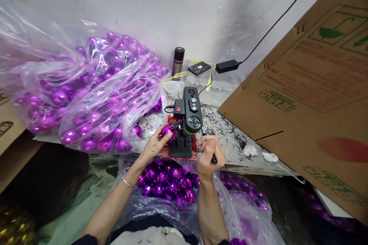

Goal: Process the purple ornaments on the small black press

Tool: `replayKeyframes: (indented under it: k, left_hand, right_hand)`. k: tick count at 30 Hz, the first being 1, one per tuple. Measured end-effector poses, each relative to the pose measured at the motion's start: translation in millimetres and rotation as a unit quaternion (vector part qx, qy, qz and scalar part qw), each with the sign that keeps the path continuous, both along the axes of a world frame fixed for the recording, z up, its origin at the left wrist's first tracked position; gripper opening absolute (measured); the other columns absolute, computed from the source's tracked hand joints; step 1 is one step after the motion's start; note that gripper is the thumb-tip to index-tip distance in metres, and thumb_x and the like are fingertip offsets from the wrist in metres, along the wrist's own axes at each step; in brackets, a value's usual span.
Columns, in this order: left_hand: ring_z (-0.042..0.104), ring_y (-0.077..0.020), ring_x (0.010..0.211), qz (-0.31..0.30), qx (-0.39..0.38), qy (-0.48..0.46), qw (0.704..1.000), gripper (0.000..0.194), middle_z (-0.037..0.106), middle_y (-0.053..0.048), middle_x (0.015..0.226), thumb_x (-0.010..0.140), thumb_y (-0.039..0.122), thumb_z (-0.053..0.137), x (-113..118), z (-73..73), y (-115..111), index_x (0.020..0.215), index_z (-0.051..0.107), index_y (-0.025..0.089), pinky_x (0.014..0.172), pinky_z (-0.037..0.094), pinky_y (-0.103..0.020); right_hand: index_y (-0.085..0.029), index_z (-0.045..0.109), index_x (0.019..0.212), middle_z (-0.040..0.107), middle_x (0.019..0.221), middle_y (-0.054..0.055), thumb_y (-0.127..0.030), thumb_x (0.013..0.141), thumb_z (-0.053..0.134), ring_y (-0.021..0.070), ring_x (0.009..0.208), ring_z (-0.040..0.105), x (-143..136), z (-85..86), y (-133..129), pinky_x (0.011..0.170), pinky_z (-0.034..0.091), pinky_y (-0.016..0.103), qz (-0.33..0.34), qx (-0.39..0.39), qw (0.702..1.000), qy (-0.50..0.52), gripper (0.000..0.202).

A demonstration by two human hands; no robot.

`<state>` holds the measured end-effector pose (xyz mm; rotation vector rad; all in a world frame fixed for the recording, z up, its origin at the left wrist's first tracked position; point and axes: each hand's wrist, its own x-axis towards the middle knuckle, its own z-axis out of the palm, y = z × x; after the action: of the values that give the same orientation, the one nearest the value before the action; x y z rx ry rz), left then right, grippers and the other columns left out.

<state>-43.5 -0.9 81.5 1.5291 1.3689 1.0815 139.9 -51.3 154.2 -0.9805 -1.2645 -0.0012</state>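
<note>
My left hand [157, 142] pinches a shiny purple faceted ball [169, 133] at the left side of a small black machine [192, 111]. That machine has a red switch, round speaker-like grilles and a slotted black base plate [180, 146]. My right hand [212, 152] is closed in a fist around a black handle [214, 159] just right of the machine. A thin rod runs up from this fist towards the machine; whether they are joined, I cannot tell. In front of the machine, an open clear bag holds many purple faceted balls [169, 182].
A large clear bag of purple balls [100, 99] covers the left of the table. At the back stand a dark flask [178, 61], a black remote-like panel [199, 68] and a power adapter [228, 66]. A cardboard box [304, 95] leans in from the right. Black shreds litter the tabletop [230, 138].
</note>
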Motion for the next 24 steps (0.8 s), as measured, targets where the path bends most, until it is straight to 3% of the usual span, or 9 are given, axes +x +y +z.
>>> replayKeyframes:
  k: [3,6,15,20,24]
  left_hand:
    - [0.078,-0.0296,0.123,-0.041,-0.017,-0.012,0.999,0.064,0.081,-0.011,0.135,0.100,0.055,0.072,21.6,-28.3,-8.2,0.154,0.063,0.022,0.107,0.064,-0.044]
    - [0.077,-0.0322,0.128,-0.027,0.009,0.037,0.999,0.066,0.079,-0.013,0.139,0.096,0.049,0.079,32.0,-45.5,-6.2,0.153,0.062,0.023,0.111,0.062,-0.047]
    - [0.076,-0.0355,0.126,-0.049,0.144,0.167,0.974,0.058,0.079,-0.014,0.133,0.088,0.037,0.090,45.9,-54.3,-1.0,0.140,0.069,0.022,0.110,0.060,-0.052]
    - [0.074,-0.0342,0.129,-0.027,0.166,0.157,0.973,0.060,0.078,-0.013,0.137,0.088,0.035,0.091,55.6,-71.9,-2.2,0.142,0.069,0.023,0.112,0.057,-0.050]
    - [0.073,-0.0351,0.130,-0.033,0.170,0.148,0.974,0.062,0.078,-0.014,0.138,0.089,0.041,0.090,55.2,-81.1,-2.0,0.144,0.068,0.022,0.112,0.056,-0.051]
  right_hand:
    - [-0.024,0.053,0.071,0.055,0.065,-0.003,-0.019,0.111,0.050,0.0137,0.063,0.059,2.5,4.6,0.6,0.062,0.045,0.032,-0.004,-0.011,1.000,-0.011,0.040]
    - [-0.024,0.055,0.073,0.055,0.065,-0.003,-0.021,0.112,0.050,0.0136,0.064,0.059,4.9,3.5,0.0,0.062,0.044,0.031,-0.007,-0.009,0.999,-0.032,0.039]
    - [-0.023,0.058,0.077,0.060,0.069,-0.002,-0.016,0.110,0.050,0.0130,0.065,0.060,6.1,-3.3,-4.1,0.062,0.045,0.030,0.000,-0.005,0.999,-0.051,0.034]
    - [-0.024,0.057,0.079,0.061,0.071,-0.002,-0.014,0.109,0.049,0.0132,0.066,0.061,6.5,-4.0,-5.5,0.062,0.045,0.030,0.008,0.002,0.998,-0.063,0.033]
    - [-0.024,0.054,0.076,0.059,0.069,-0.003,-0.014,0.109,0.047,0.0136,0.065,0.060,4.6,-20.1,-6.1,0.061,0.044,0.030,-0.008,0.008,0.998,-0.065,0.035]
